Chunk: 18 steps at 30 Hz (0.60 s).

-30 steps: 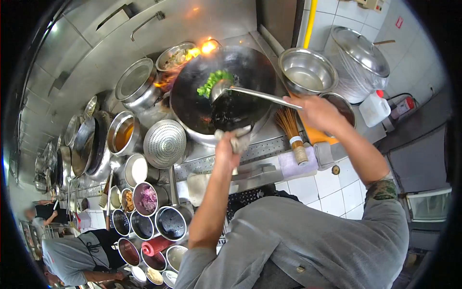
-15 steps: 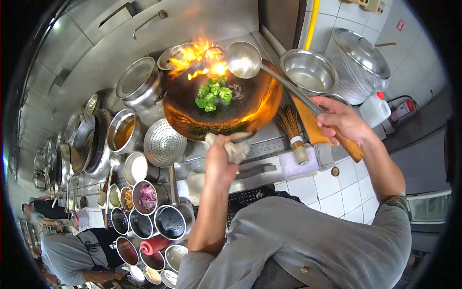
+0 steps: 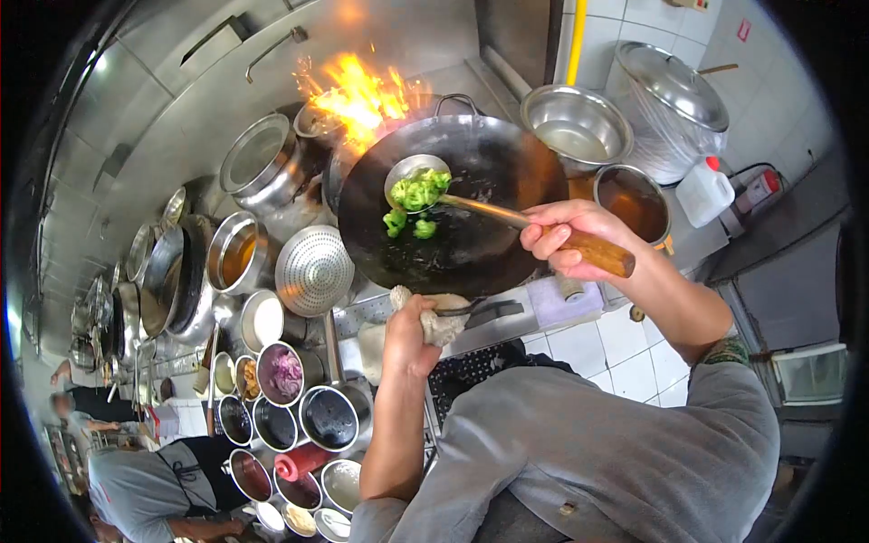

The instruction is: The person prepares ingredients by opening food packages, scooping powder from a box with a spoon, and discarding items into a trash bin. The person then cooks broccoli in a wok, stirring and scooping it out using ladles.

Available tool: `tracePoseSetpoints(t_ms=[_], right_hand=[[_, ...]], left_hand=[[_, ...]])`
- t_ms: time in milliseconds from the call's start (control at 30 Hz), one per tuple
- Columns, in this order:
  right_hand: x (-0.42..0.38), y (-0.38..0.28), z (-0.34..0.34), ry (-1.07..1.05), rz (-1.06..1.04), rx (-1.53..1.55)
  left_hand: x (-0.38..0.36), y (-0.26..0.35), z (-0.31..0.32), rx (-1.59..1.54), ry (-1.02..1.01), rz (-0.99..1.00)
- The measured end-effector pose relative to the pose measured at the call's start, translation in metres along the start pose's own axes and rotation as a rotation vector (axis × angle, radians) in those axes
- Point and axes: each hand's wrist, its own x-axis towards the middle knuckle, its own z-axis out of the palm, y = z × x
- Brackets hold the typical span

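Observation:
My left hand (image 3: pixel 409 333) is closed around a folded cloth (image 3: pixel 441 328) over the near handle of a black wok (image 3: pixel 489 249). The wok is tilted, with its far loop handle showing. In my right hand (image 3: pixel 579 237) is the wooden grip of a ladle (image 3: pixel 484 206), its bowl down inside the wok. Green broccoli (image 3: pixel 421 190) fills the ladle bowl, and a couple of florets lie on the wok surface just beside it.
Tall flames (image 3: pixel 362 100) rise from the burner behind the wok's left side. A perforated strainer (image 3: pixel 314 270) and several seasoning pots (image 3: pixel 288 373) stand at left. A steel bowl (image 3: pixel 577 127) and a pot of brown liquid (image 3: pixel 631 204) sit at right. A co-worker (image 3: pixel 154 489) is at lower left.
The wok has shifted right, away from the flames, and tilted. My right hand has moved left and lower, bringing the ladle down into the wok, and broccoli is now in its bowl.

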Motion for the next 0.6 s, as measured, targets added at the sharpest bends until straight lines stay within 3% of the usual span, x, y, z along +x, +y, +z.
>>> tracePoseSetpoints(t_ms=[67, 133, 200, 267, 333, 367, 400, 467, 533, 600], right_hand=[[0.007, -0.008, -0.009, -0.102, 0.103, 0.096], [0.017, -0.014, -0.002, -0.198, 0.180, 0.171], [0.020, -0.017, 0.019, -0.146, 0.069, 0.185], [0.010, -0.026, 0.010, -0.256, 0.083, 0.059], [-0.020, -0.018, 0.030, -0.003, -0.159, -0.110], [-0.034, -0.014, 0.042, 0.046, -0.172, -0.127], [-0.041, -0.015, 0.034, 0.076, -0.214, -0.206], [-0.058, -0.017, 0.033, 0.036, -0.112, -0.396], [-0.067, -0.010, 0.046, 0.130, -0.236, -0.340], [-0.068, 0.003, 0.048, 0.191, -0.260, -0.316]], left_hand=[[0.006, 0.018, 0.001, 0.031, -0.141, -0.192], [0.041, 0.030, 0.011, -0.050, -0.131, -0.232], [0.076, 0.026, 0.020, -0.031, 0.035, -0.170], [0.053, 0.000, 0.010, 0.019, -0.059, -0.197], [0.020, -0.024, 0.004, -0.176, 0.005, -0.034], [-0.005, 0.000, 0.022, -0.115, 0.005, -0.054], [0.036, 0.010, -0.037, -0.200, -0.298, -0.186], [0.008, 0.043, 0.020, -0.063, 0.054, -0.004], [0.017, 0.013, -0.003, 0.129, -0.068, 0.109], [-0.013, -0.004, 0.003, 0.521, -0.045, 0.266]])
